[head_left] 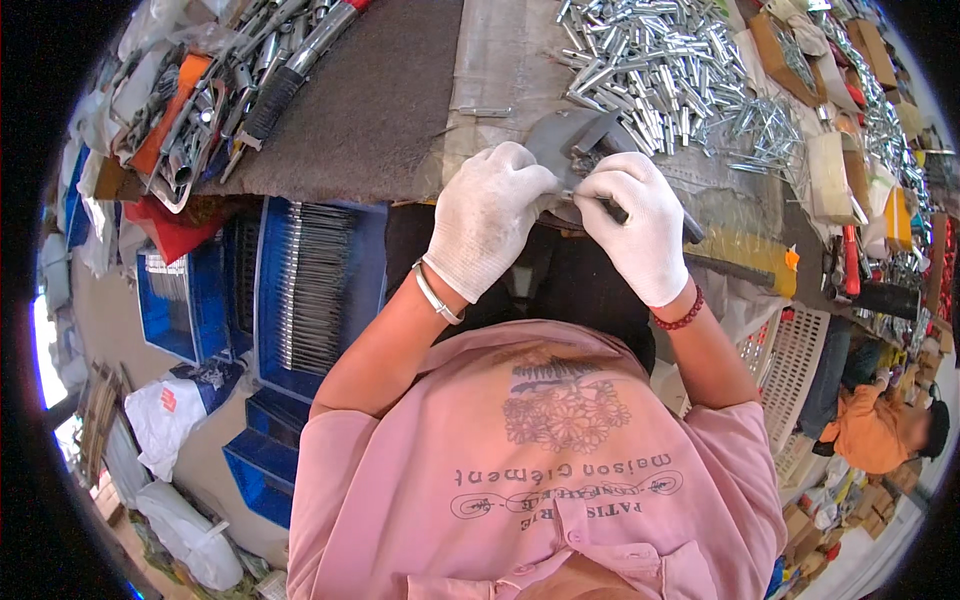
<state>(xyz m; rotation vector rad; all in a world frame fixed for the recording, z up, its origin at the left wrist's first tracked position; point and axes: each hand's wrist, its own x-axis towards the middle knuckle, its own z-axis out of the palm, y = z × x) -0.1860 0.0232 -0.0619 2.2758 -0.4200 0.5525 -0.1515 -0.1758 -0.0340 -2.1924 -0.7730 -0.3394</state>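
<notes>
Your left hand and right hand, both in white gloves, grasp a grey curved metal tool. A dark rod pokes out right of your right fist. Shiny metal tubes lie heaped just beyond.

We count two gloved hands, left and right, and one grey metal part between them. We see one bracelet on the left wrist and one red bead band on the right. We count three blue crates at the left, and one heap of silver tubes, too many to number. One other person sits at the right.
</notes>
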